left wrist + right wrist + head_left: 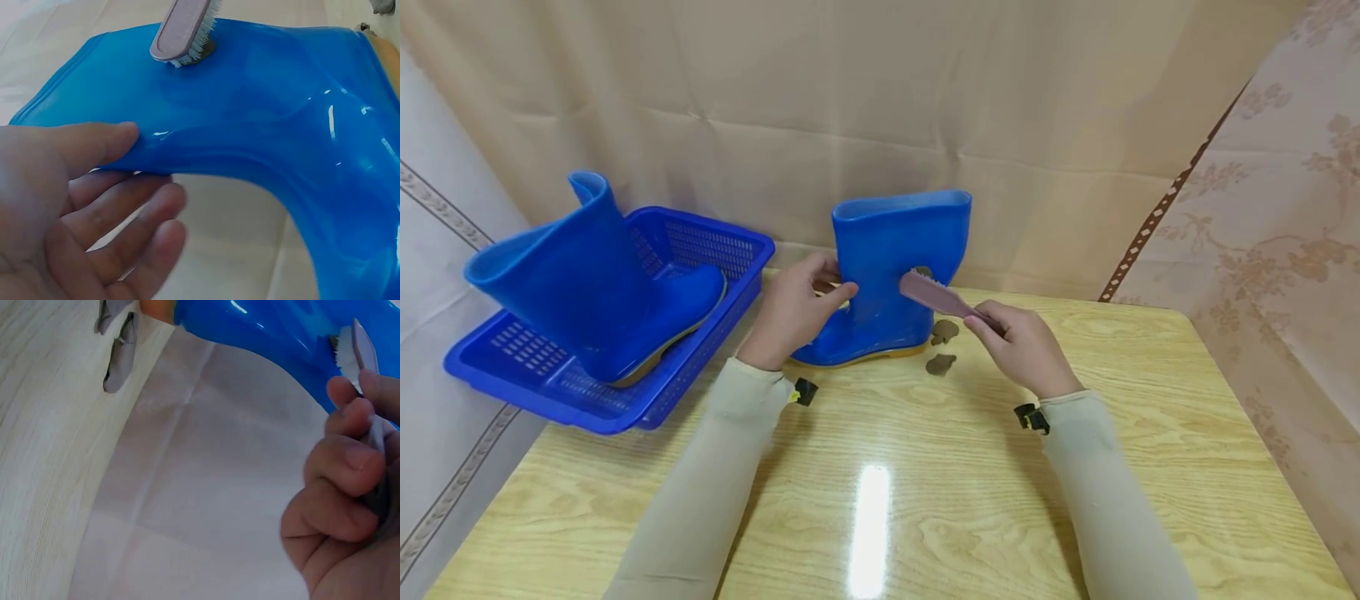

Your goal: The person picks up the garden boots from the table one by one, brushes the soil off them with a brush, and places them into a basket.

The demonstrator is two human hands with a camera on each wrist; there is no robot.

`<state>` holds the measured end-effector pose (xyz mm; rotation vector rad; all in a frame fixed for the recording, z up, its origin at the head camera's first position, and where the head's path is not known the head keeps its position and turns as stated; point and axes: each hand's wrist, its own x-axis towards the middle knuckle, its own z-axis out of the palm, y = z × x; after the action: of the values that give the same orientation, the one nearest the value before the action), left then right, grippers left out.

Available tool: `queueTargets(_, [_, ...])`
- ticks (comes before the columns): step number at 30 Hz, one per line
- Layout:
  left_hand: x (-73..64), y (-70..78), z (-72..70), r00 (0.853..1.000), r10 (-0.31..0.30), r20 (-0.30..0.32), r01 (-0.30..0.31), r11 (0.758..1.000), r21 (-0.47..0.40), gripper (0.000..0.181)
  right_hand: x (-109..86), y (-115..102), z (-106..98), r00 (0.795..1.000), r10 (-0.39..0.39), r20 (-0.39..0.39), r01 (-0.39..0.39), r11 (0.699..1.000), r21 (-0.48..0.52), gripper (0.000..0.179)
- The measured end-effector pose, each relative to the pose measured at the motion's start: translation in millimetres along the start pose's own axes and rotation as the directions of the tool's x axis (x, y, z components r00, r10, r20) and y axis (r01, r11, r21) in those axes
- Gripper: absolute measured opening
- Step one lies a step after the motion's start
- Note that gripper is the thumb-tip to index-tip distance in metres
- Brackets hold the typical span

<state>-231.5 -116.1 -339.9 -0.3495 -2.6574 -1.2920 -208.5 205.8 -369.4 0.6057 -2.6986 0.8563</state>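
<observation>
A blue rain boot (pixel 880 250) with a yellowish sole stands upright on the table, its toe pointing left. My left hand (pixel 793 308) pinches the front edge of its shaft; in the left wrist view the thumb (pixel 100 147) lies on the near face and some fingertips go behind. In my right hand (pixel 1018 346) is the handle of a mauve scrub brush (pixel 932 292). Its white bristles (pixel 345 356) touch a brown mud-like patch (pixel 922 272) on the shaft, partly hidden by the brush head. Two flat brown pieces (pixel 944 332) lie beside the heel.
On the left, a blue perforated plastic basket (pixel 752 250) holds a second blue boot (pixel 602 292), leaning with its opening to the left. A beige curtain (pixel 820 100) hangs behind the wood-grain table (pixel 970 500). Patterned cloth (pixel 1277 250) hangs at the right.
</observation>
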Motion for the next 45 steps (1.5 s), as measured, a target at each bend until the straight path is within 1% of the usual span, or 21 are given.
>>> queueTargets(5, [2.9,-2.4,4.8,0.999,0.009,-0.048,-0.010,1.000,-0.016,0.030,-2.3,4,-6,0.996,0.080,0.034,-0.081,0.996,0.027,0.025])
queueTargets(8, [3.5,-4.8,6.3,0.998,0.012,-0.062,-0.013,0.999,-0.029,0.029,-3.3,6,-10,0.992,0.112,0.056,-0.114,0.993,0.042,0.028])
queueTargets(10, [3.4,-5.8,6.8,0.998,0.008,-0.064,-0.010,0.999,-0.034,0.028,-3.8,5,-11,0.991,0.122,0.057,-0.126,0.990,0.065,0.029])
queueTargets(12, [3.1,-6.0,7.1,0.998,0.003,-0.064,-0.006,0.999,-0.035,0.028,-3.8,4,-11,0.992,0.120,0.045,-0.123,0.988,0.094,0.026])
queueTargets(15, [1.9,-5.0,7.2,0.998,0.003,-0.057,-0.005,1.000,-0.025,0.027,-3.0,0,-8,0.996,0.089,0.018,-0.091,0.985,0.147,0.023])
queueTargets(19, [0.2,-3.5,8.1,0.999,0.008,-0.038,-0.008,1.000,-0.011,0.026,-0.8,-4,1,0.998,0.055,-0.015,-0.052,0.983,0.175,0.022])
queueTargets(21, [-0.3,-2.6,8.9,0.999,0.009,-0.042,-0.009,1.000,-0.009,0.025,-0.3,-6,2,0.997,0.069,-0.030,-0.063,0.984,0.164,0.022])
queueTargets(23, [-0.5,-1.7,10.4,0.998,0.010,-0.061,-0.011,1.000,-0.018,0.025,-1.0,-6,1,0.994,0.108,-0.030,-0.102,0.983,0.153,0.024])
queueTargets(26, [-0.1,-0.7,12.4,0.996,0.007,-0.092,-0.010,0.999,-0.034,0.025,-2.5,-5,-5,0.986,0.165,0.001,-0.164,0.976,0.141,0.027])
queueTargets(28, [-0.1,-0.6,12.9,0.995,0.003,-0.104,-0.007,0.999,-0.046,0.025,-3.1,-3,-9,0.981,0.188,0.040,-0.192,0.972,0.140,0.031])
queueTargets(30, [-0.4,-0.9,13.0,0.994,-0.002,-0.105,-0.003,0.999,-0.052,0.025,-3.1,-1,-11,0.978,0.195,0.070,-0.203,0.970,0.134,0.032])
queueTargets(33, [-0.2,-2.5,12.7,0.995,-0.005,-0.103,0.000,0.999,-0.050,0.026,-3.2,0,-14,0.975,0.202,0.088,-0.213,0.968,0.136,0.032])
queueTargets(37, [0.6,-2.6,12.9,0.996,0.005,-0.089,-0.008,0.999,-0.034,0.028,-3.9,-1,-14,0.980,0.189,0.057,-0.197,0.962,0.191,0.028])
queueTargets(41, [0.2,-1.7,12.0,0.998,0.017,-0.053,-0.019,0.999,-0.029,0.026,-2.4,-7,-7,0.992,0.128,0.014,-0.128,0.962,0.242,0.023])
queueTargets(43, [0.0,-1.0,11.2,0.999,0.025,-0.030,-0.025,0.999,-0.030,0.026,-1.1,-8,-2,0.995,0.103,0.001,-0.100,0.968,0.232,0.022])
queueTargets(45, [0.1,-0.9,11.0,1.000,0.028,-0.015,-0.028,0.999,-0.031,0.025,-0.4,-9,1,0.996,0.094,-0.009,-0.090,0.974,0.208,0.021])
